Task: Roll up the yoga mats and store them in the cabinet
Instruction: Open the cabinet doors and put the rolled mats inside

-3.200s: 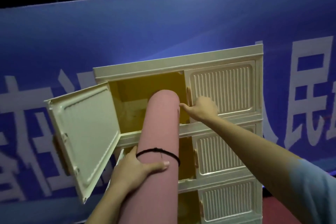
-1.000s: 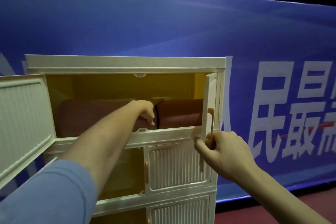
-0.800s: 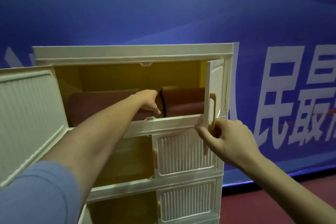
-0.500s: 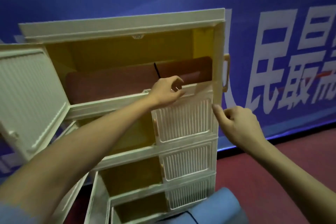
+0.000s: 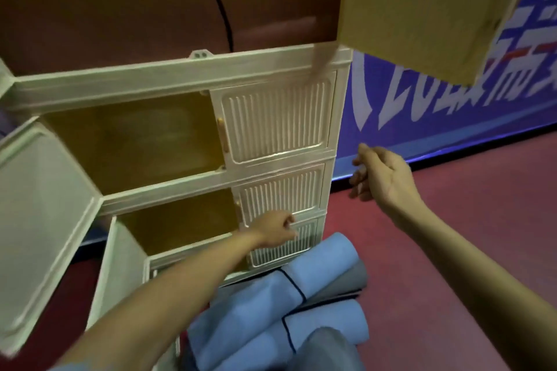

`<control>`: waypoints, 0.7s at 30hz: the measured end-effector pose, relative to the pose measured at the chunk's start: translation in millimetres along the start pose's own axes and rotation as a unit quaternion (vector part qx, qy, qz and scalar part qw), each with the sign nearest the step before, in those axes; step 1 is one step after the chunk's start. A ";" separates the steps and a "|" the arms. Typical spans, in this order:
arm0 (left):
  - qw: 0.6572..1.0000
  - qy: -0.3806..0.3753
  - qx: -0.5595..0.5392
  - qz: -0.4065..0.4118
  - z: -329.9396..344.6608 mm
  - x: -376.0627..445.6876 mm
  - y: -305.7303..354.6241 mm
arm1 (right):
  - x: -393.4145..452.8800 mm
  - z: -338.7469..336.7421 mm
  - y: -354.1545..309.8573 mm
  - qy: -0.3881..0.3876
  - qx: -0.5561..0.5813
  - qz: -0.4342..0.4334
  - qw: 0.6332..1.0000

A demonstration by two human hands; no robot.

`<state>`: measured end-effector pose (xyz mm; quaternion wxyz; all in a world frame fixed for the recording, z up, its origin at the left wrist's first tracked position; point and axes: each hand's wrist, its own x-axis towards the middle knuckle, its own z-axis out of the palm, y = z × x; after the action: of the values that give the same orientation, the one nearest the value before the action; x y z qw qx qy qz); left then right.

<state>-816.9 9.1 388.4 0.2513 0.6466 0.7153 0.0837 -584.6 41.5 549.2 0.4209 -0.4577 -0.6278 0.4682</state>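
Note:
The rolled pink yoga mat [image 5: 135,24], tied with a black band, lies inside the top compartment of the cream cabinet [image 5: 180,69]. On the floor before the cabinet lie rolled blue yoga mats [image 5: 271,304], each with a dark band, and a grey mat [image 5: 346,283] between them. My left hand [image 5: 275,232] reaches down in front of the lower right doors, fingers loosely curled, holding nothing. My right hand [image 5: 382,175] hangs in the air to the right of the cabinet, fingers relaxed and empty.
The top right door [image 5: 422,9] swings open overhead at the upper right. Left doors [image 5: 39,220] of the lower compartments stand open, showing yellow interiors. A blue banner [image 5: 452,84] stands behind the cabinet. Red floor [image 5: 452,250] stretches to the right.
My view has dropped toward the floor. The left hand left the top compartment's edge and moved down toward the blue mats. The right hand let go of the door and drifted right.

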 end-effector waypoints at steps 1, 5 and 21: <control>0.998 -0.037 0.017 -0.038 33.2 8.5 -23.6 | 7.0 5.9 9.6 -0.005 0.006 0.008 1.000; 0.979 -0.137 0.080 -0.125 148.6 38.0 -96.8 | 36.5 25.4 40.5 -0.005 0.000 0.017 1.000; 0.985 0.007 0.059 -0.164 213.4 41.5 -144.3 | 44.6 31.9 76.8 -0.089 -0.125 -0.047 0.987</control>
<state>-846.0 -16.2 130.3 0.2184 0.5339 0.8168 0.0035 -611.4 89.1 472.4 0.3242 -0.4332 -0.7374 0.4043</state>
